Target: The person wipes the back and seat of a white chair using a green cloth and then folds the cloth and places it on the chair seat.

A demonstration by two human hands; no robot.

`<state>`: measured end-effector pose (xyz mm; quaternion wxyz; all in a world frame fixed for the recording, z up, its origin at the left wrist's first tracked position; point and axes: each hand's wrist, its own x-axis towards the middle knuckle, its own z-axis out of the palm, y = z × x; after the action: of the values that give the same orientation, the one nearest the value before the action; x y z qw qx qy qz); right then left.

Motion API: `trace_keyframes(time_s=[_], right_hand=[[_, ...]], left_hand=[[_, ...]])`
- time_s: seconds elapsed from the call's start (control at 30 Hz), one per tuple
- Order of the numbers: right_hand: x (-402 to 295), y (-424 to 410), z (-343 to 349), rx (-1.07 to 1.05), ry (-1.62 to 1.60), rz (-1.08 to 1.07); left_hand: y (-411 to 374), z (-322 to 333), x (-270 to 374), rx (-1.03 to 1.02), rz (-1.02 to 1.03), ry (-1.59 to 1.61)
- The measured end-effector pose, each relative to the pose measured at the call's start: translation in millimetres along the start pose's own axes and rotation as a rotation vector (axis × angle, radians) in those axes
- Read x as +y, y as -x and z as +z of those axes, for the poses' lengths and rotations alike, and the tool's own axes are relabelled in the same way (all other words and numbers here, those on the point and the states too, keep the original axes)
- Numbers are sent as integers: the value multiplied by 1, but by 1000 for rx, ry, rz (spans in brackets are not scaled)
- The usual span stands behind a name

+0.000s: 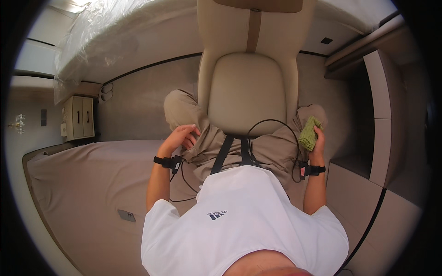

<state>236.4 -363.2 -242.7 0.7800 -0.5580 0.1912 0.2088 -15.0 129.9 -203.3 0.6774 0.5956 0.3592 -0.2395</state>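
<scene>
My right hand (319, 140) holds a folded green cloth (309, 134) over my knee on the right side of the view. On the left side, my left hand (184, 136) rests on my trouser leg with bent fingers and no object visible in it. Both wrists wear black straps with small modules (175, 164), and thin black cables run from them across my lap. Directly before my lap stands a beige upholstered chair (248, 93) with a brown strip down its backrest.
I sit at the edge of a bed with a pinkish-beige sheet (89, 172); a grey flat object (126, 215) lies on it. A nightstand (79, 117) and slippers (107, 92) stand at left. Plastic film (103, 38) covers furniture beyond. A cabinet (381, 138) is at right.
</scene>
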Motion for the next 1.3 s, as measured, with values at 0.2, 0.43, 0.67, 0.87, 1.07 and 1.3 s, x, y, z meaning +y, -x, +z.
trace_keyframes(time_s=[0.2,0.43,0.67,0.87,1.07,1.3], right_hand=[[-11,-2,33,-150,178,36],[-11,-33,161,-433,134,58],[26,-132,314,-445,688,-478],[57,-169,429,-294,812,-1334],[114,-192,448,-114,725,-1404],[126,-192,446,-87,670,-1361]], left_hand=[[0,0,9,-28,-58,-3],[-2,7,20,-48,-53,-11],[-37,0,44,153,235,-191],[-195,-11,55,836,507,-363],[-243,24,63,666,72,-260],[-233,21,72,553,-5,-373]])
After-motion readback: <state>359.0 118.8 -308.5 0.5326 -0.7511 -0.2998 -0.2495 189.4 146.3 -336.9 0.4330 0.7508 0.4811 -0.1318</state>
